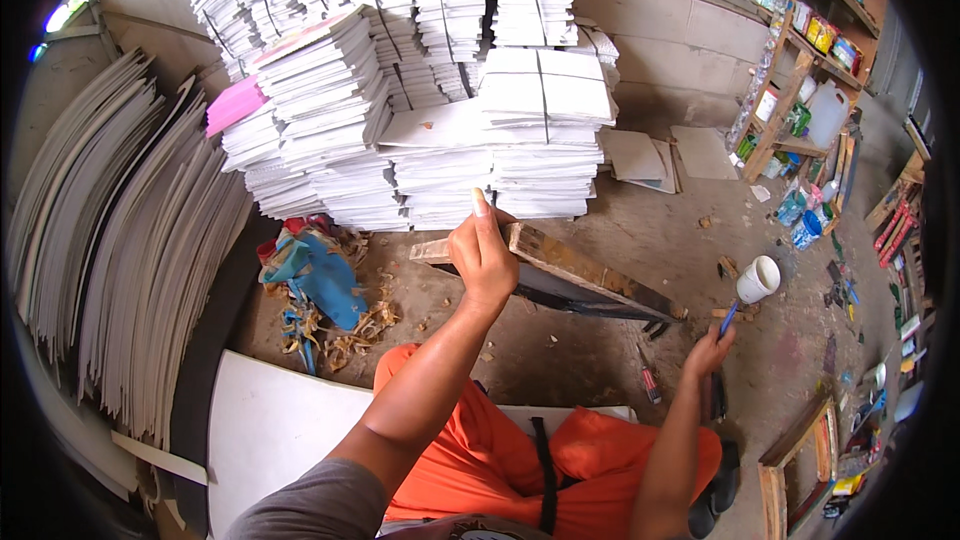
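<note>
"What is around the left hand (482, 262)?"

"The frame (585, 265) is in its grip, stretching away rightward, its far end short of the right hand (708, 352)."

"And ahead?"

"Paper stacks (545, 90), beyond the left hand."

"Farther left?"

"A row of sheets (130, 240), well apart from that hand. Between them, on the floor (600, 365), lies a cloth heap (328, 285)."

"What about the right hand?"

"It holds a slim tool (729, 318), with the cup (758, 280) just beyond, at the tool's far end. A tube (650, 382) lies on the floor, left of that hand. Well beyond, to its right, stands a shelf (806, 148) with a jug (828, 112) on it."
</note>
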A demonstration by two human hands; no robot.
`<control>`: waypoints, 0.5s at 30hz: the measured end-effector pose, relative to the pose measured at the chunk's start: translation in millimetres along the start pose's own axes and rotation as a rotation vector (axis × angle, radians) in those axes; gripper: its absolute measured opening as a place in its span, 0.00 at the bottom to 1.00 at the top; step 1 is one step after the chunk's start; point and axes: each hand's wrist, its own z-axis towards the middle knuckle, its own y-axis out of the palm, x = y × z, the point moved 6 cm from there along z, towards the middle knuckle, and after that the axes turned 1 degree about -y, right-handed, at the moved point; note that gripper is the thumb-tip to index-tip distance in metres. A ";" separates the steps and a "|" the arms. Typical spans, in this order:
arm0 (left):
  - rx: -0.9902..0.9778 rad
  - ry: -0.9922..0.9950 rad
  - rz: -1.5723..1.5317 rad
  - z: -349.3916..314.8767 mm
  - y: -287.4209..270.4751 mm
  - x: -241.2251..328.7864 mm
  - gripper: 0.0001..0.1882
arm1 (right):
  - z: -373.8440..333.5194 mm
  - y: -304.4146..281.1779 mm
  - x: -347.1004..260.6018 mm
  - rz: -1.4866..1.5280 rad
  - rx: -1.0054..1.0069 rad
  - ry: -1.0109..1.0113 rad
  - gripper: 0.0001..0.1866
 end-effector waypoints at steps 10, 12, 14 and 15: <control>0.015 -0.015 0.103 -16.3 2.5 22.9 0.35 | -107.3 -72.1 -419.3 0.675 -0.556 -0.561 0.06; 0.001 -0.016 0.090 -18.5 4.3 28.2 0.32 | -111.0 -72.1 -446.1 0.713 -0.550 -0.693 0.12; -0.017 -0.010 0.096 -20.9 7.5 30.6 0.31 | -111.3 -69.8 -454.7 0.642 -0.502 -0.794 0.14; -0.024 -0.005 0.107 -21.4 9.4 29.2 0.30 | -110.6 -68.3 -457.5 0.610 -0.490 -0.831 0.14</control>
